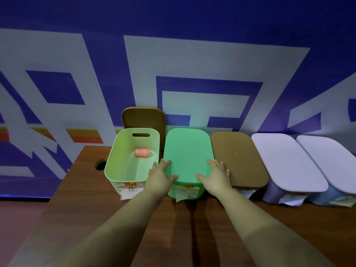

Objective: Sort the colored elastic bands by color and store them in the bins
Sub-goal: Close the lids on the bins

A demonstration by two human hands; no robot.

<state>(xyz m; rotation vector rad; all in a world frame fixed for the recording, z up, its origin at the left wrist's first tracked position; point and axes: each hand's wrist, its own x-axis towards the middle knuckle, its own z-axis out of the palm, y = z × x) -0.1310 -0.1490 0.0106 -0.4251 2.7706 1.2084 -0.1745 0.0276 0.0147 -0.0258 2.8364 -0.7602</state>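
A row of bins stands along the back of the wooden table. The leftmost light green bin (115,166) has no lid, and a rolled pink elastic band (142,153) lies on its floor. Beside it stands a green bin with a green lid (187,153) on top. My left hand (160,175) lies on the lid's left front edge, thumb on top. My right hand (216,174) lies on its right front edge, thumb on top. Both hands have straight fingers flat on the lid.
A brown lid (143,117) leans against the wall behind the lidless bin. To the right stand a brown-lidded bin (238,157) and two white-lidded bins (285,160) (331,162). Paper labels hang from the bin fronts. A cable hole (101,165) is at the table's left.
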